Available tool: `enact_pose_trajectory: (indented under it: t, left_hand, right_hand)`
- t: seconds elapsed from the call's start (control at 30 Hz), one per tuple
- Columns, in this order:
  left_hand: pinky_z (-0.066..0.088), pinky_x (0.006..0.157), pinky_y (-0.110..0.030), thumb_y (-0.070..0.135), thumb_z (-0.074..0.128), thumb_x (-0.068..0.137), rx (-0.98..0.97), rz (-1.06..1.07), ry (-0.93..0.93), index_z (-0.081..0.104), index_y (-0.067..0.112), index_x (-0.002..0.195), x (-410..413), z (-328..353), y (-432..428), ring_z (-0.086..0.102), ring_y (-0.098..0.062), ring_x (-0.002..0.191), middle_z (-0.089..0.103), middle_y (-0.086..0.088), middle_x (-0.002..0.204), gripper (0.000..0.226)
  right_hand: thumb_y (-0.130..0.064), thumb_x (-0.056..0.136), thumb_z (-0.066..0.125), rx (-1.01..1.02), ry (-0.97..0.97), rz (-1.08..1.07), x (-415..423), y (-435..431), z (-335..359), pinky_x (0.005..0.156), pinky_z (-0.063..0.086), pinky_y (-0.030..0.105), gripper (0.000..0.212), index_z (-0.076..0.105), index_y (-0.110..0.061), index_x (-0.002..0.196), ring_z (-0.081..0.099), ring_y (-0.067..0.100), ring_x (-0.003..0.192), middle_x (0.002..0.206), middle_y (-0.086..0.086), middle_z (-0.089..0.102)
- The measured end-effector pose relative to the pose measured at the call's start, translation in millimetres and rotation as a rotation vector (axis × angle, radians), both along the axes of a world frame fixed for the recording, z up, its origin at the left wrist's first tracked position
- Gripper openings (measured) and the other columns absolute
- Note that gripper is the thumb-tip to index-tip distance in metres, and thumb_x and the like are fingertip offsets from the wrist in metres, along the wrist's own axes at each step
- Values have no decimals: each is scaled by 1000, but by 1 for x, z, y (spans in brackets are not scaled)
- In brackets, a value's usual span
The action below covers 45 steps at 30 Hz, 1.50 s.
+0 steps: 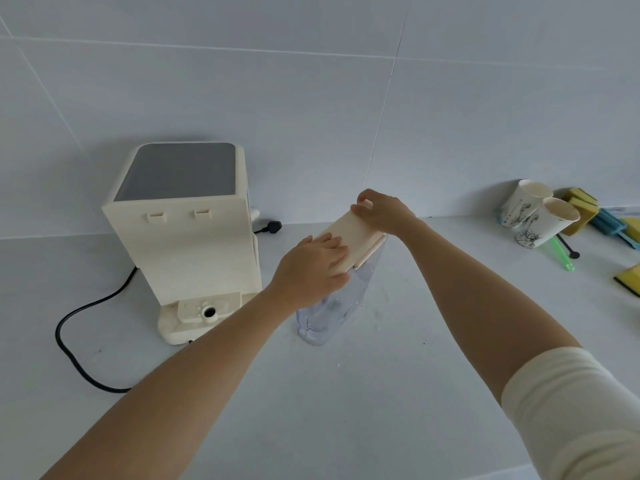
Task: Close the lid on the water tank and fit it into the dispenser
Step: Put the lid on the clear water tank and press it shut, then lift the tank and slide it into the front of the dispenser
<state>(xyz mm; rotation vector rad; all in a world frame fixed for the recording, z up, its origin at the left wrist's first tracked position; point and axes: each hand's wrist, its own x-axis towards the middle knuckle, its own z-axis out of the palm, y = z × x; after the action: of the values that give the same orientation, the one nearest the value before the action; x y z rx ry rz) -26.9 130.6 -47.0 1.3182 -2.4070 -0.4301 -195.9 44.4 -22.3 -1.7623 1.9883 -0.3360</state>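
A clear plastic water tank [329,306] stands upright on the white counter, right of the cream dispenser [183,237]. A cream lid [353,230] lies on the tank's top, its right edge slightly raised above the rim. My left hand [311,268] lies flat on the lid's near end, thumb wrapped around the tank's upper side. My right hand [381,211] grips the lid's far end. The dispenser shows its bare back wall with two slots and a base with a round inlet [209,311].
A black power cable [79,327] loops over the counter left of the dispenser. At the far right lie two paper cups [540,216], yellow and blue sponges [585,209] and a green stick [562,256]. A tiled wall stands behind.
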Motion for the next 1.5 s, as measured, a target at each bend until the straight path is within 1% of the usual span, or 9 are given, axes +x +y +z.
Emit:
enact_pose_trajectory:
  t: [0.13,0.27,0.53,0.7,0.83,0.97,1.13,1.3,1.5]
  left_hand:
    - [18,107,-25,19,56,84,35,-19,67,57,0,115,20,0,-5,40,-25,132,54,-15,132,36]
    - [16,111,-24,20,61,83,114,10,132,48,4,128,39,-2,-15,27,-19,139,40,-12,145,50]
    - [13,107,-16,15,63,81,140,73,243,44,6,131,51,-8,-24,24,-14,140,33,-10,149,54]
    - [20,111,-29,27,70,73,165,109,324,30,24,140,53,-15,-21,17,-18,142,27,-5,152,78]
    - [21,107,-30,37,76,65,384,204,442,-5,30,143,51,-21,-20,18,-17,141,14,1,156,113]
    - [22,109,-31,26,78,66,505,205,452,-4,21,144,46,-33,-22,19,-19,140,15,-2,155,113]
    - [26,96,-23,14,78,66,484,196,525,11,23,141,37,-40,-23,30,-12,126,31,8,136,101]
    - [31,107,-35,18,80,63,556,252,482,27,17,136,37,-43,-34,33,-20,132,39,-2,141,90]
    - [33,98,-30,14,81,62,563,266,508,30,16,135,37,-40,-34,35,-22,130,41,-4,140,90]
  right_hand:
    - [-44,85,44,-1,-62,-55,-12,11,-2,67,34,29,37,48,-20,113,46,23,86,97,3,50]
    - [-46,84,45,-2,-95,-101,-22,27,-4,49,30,25,37,47,-17,107,44,16,65,91,3,48]
    - [-45,84,44,17,-182,-146,-30,59,-9,53,41,27,30,40,-18,98,54,23,63,75,3,50]
    - [-51,88,34,90,-289,-119,-29,74,-7,67,41,33,47,38,-18,121,51,25,81,108,9,50]
    - [-55,84,42,182,-509,-45,-39,84,-12,99,34,45,73,5,-31,142,43,28,117,144,5,30]
    - [-28,78,66,165,-645,12,-43,93,-35,104,29,37,107,-22,-26,140,27,23,135,149,1,23]
    - [-15,65,78,143,-631,-3,-33,99,-67,114,23,45,112,-1,-23,143,20,21,138,150,1,22]
    - [-22,59,82,116,-557,-175,-26,93,-79,107,34,42,99,22,-15,138,37,25,128,141,7,38]
    - [-26,56,84,72,-486,-171,-28,93,-81,100,40,40,94,31,-15,133,46,26,119,133,7,47]
